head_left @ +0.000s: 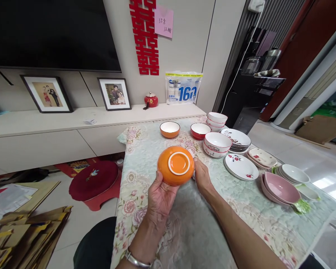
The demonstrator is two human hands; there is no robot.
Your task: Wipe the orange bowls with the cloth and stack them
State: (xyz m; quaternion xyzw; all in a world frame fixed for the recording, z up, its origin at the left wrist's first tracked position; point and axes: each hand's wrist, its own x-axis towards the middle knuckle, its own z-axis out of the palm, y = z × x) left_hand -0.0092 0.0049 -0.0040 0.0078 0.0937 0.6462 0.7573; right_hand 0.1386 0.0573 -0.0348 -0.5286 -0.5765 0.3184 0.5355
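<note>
I saw one orange bowl (pixel 176 166) held above the middle of the tabletop (pixel 141 158), base toward the camera. The left hand (pixel 162 198) gripped its lower left side, thumb outside, fingers mostly hidden behind; the right hand (pixel 203 175) was at its right side, its fingers too covered for me to tell their state. Near the far edge I counted one orange-sided bowl (pixel 170 129) and one red bowl (pixel 201 131); at the far right corner, three stacked white bowls (pixel 217 118). The near edge was cut off.
</note>
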